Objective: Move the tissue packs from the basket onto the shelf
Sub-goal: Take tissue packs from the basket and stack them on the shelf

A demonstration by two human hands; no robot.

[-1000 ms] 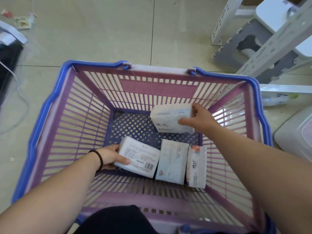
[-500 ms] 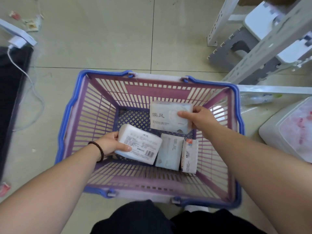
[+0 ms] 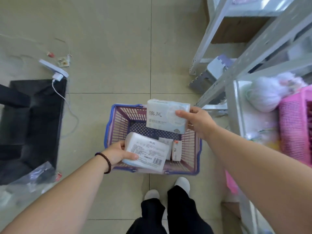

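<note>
A purple basket with a blue rim (image 3: 108, 130) stands on the floor in front of my feet. My left hand (image 3: 116, 153) grips a white tissue pack with a barcode (image 3: 146, 152), held above the basket's near left corner. My right hand (image 3: 197, 121) grips a pale blue tissue pack (image 3: 166, 115) by its right end, above the basket's far right side. Two more tissue packs (image 3: 176, 150) lie on the basket floor, partly hidden by the held pack. The grey metal shelf (image 3: 236, 105) rises at the right.
On the shelf sit a pink basket (image 3: 295, 129) and a white bag (image 3: 265, 95). A grey step stool (image 3: 212, 71) stands beneath the shelf frame. A black mat (image 3: 33, 122), a power strip with a cable (image 3: 54, 69) and a plastic bag (image 3: 30, 181) lie at the left.
Both hands have lifted their tissue packs up out of the basket. My head has risen, so the basket looks smaller and the shelf has come into view.
</note>
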